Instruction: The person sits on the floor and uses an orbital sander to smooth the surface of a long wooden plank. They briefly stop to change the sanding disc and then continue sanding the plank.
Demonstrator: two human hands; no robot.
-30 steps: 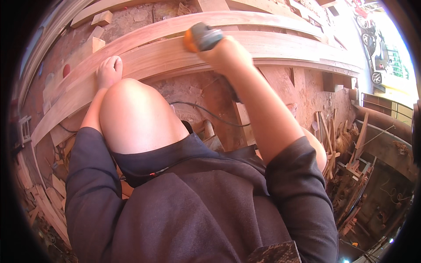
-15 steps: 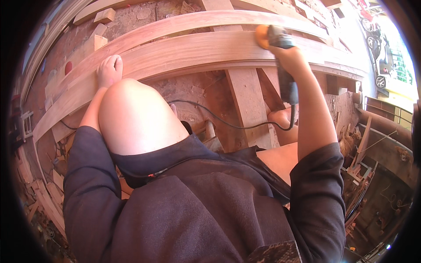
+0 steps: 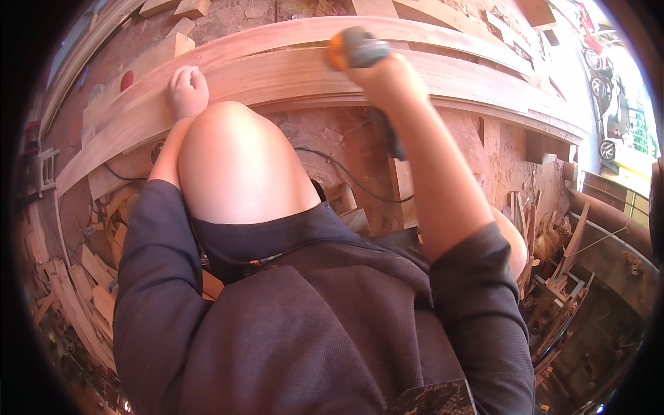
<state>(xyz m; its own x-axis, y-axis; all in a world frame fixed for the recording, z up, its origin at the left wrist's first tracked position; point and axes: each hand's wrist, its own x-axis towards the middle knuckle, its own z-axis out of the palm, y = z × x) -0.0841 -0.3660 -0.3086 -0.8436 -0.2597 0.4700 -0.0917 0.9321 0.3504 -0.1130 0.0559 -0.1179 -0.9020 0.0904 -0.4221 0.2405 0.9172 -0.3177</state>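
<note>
My right hand [image 3: 393,79] is closed around an angle grinder [image 3: 363,48] with an orange disc [image 3: 336,50] at its head. The disc is over the near long wooden plank [image 3: 277,72], around its middle; motion blur hides whether it touches. The grinder's body hangs down behind my forearm, mostly hidden, and a black cord [image 3: 332,162] runs from it to the left. Toward the plank's left part, my left hand [image 3: 188,90] rests on the wood beside my raised knee, its fingers curled together against it.
A second long plank [image 3: 283,31] lies just beyond the near one. Wooden offcuts [image 3: 192,8] sit at the far left, and more scrap wood [image 3: 86,297] is piled at lower left. A metal frame and sticks [image 3: 564,277] stand at right. Parked vehicles [image 3: 609,117] show at far right.
My right hand has carried the grinder leftward along the plank. My left hand stays on the wood. The whole view has shifted slightly, and my right forearm now covers more of the cord.
</note>
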